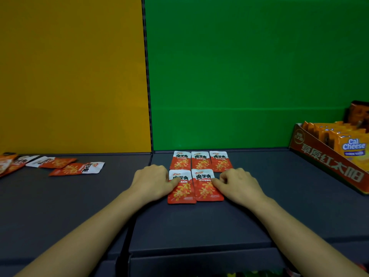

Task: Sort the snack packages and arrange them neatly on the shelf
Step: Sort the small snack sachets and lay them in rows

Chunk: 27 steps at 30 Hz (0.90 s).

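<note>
Several red-and-white snack packets lie flat on the dark shelf (259, 196) in front of the green back panel. Three form a back row (200, 160). Two lie in a front row: the left packet (182, 193) and the right packet (207, 189). My left hand (151, 181) rests with curled fingers on the left edge of the front left packet. My right hand (237, 184) touches the right edge of the front right packet with its fingertips. Neither hand lifts a packet.
More loose red-and-white packets (77, 168) lie scattered at the far left before the yellow panel. An orange cardboard display box (327, 162) with Cal Cheese wafer packs (352, 148) stands at the right. A seam (147, 156) divides the two shelf sections.
</note>
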Each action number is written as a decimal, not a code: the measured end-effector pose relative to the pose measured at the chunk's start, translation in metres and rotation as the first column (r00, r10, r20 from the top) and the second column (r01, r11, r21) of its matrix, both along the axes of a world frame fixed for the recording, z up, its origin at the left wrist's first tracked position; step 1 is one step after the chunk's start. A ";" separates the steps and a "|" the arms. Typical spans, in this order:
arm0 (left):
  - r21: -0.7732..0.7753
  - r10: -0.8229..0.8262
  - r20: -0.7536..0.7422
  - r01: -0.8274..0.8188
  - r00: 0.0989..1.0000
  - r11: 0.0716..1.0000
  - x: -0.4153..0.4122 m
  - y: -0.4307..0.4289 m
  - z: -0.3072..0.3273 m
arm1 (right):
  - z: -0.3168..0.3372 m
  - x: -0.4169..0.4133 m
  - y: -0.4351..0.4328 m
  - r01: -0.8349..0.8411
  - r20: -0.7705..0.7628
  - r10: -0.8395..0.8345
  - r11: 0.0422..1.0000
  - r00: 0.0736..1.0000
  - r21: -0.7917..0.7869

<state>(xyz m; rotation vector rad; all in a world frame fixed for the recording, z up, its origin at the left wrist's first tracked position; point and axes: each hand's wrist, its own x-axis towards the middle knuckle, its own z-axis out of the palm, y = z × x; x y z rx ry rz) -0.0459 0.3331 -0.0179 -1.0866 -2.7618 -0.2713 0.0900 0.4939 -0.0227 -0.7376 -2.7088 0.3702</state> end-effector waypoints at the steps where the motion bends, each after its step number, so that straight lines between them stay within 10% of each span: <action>1: 0.022 0.001 -0.014 -0.001 1.000 1.000 0.000 -0.001 0.001 | 0.001 0.000 0.000 0.006 -0.024 -0.006 1.000 1.000 0.002; 10: 0.384 0.036 -0.133 0.018 0.990 0.923 -0.022 -0.049 0.016 | 0.033 -0.022 -0.042 -0.287 -0.246 0.293 0.956 0.924 0.058; 27: 0.391 0.234 0.112 -0.259 0.966 0.883 -0.148 -0.227 0.001 | 0.032 -0.172 -0.203 -0.380 0.076 0.391 0.916 0.917 -0.125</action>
